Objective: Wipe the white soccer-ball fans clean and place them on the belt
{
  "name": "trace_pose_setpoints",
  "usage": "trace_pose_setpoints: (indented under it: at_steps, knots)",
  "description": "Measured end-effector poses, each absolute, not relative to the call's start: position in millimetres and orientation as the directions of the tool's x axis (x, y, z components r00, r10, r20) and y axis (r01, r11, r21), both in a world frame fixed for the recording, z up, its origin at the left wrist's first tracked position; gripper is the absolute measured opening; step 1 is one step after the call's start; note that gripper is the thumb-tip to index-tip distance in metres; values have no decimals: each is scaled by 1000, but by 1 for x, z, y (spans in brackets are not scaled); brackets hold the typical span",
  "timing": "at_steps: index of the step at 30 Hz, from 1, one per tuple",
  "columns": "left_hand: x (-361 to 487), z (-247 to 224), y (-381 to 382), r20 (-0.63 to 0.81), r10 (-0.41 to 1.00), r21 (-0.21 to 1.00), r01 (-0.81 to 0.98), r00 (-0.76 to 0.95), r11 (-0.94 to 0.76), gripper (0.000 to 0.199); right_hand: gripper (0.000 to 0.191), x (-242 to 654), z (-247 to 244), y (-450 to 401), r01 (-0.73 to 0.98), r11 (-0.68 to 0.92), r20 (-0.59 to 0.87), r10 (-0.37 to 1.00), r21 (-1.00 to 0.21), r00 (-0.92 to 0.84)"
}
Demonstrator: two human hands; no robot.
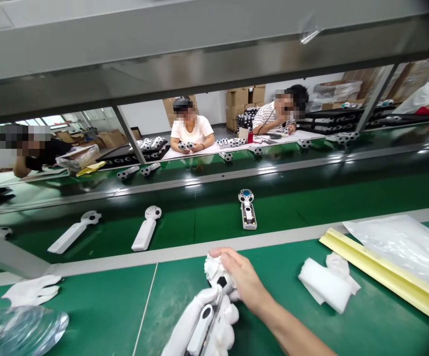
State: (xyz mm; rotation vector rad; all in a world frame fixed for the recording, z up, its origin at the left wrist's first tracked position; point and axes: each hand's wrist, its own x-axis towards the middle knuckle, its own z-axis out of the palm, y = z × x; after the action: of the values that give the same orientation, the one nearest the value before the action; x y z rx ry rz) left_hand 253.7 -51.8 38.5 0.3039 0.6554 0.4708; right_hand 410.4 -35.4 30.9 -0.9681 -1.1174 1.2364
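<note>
My left hand (226, 324), in a white glove, is wrapped round the handle of a white handheld device with a football-patterned head (222, 282). The handle's open face, with a white inner part (200, 330), is turned up. My bare right hand (244, 277) is closed over the device's head from the right. A crumpled white cloth or tissue (211, 267) shows between its fingers and the head, pressed against it. The fingertips of the right hand are partly hidden behind the head.
Beyond the bench edge, a green conveyor belt (199, 222) carries similar devices (146, 228). On my bench lie a white glove (32, 290), a plastic bottle (24, 329), folded white foam (325, 284), a yellow strip (385, 277) and clear plastic bags (403, 247). Several people sit opposite.
</note>
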Motion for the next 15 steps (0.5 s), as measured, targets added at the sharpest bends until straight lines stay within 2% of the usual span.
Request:
trace_pose_setpoints:
  at_steps: [2, 3, 5, 8, 10, 12, 13, 15]
  knots:
    - [250, 42, -58, -526, 503, 435, -291, 686, 852, 35, 26, 412, 31, -27, -462, -113, -90, 993, -880, -71]
    - [249, 43, -61, -533, 503, 448, -278, 680, 850, 36, 25, 412, 29, -25, -559, -173, -150, 985, -811, -86]
    - [248, 45, -62, -546, 510, 473, -258, 664, 843, 38, 23, 411, 23, -21, -680, -225, -240, 968, -697, -75]
    - [251, 43, -53, -571, 516, 505, -222, 639, 834, 36, 27, 409, 15, -22, -764, -232, -330, 943, -603, -26]
    - [254, 40, -46, -586, 520, 523, -200, 621, 829, 34, 29, 409, 14, -26, -794, -118, -289, 954, -596, 75]
    - [256, 38, -42, -600, 524, 537, -183, 604, 824, 34, 29, 411, 16, -34, -732, 8, -173, 970, -681, 171]
    - [257, 37, -42, -605, 527, 542, -175, 597, 822, 33, 29, 411, 18, -39, -631, 64, -76, 978, -773, 193]
    - [256, 36, -45, -615, 529, 550, -163, 585, 819, 31, 28, 410, 21, -48, -301, 180, 144, 980, -936, 140]
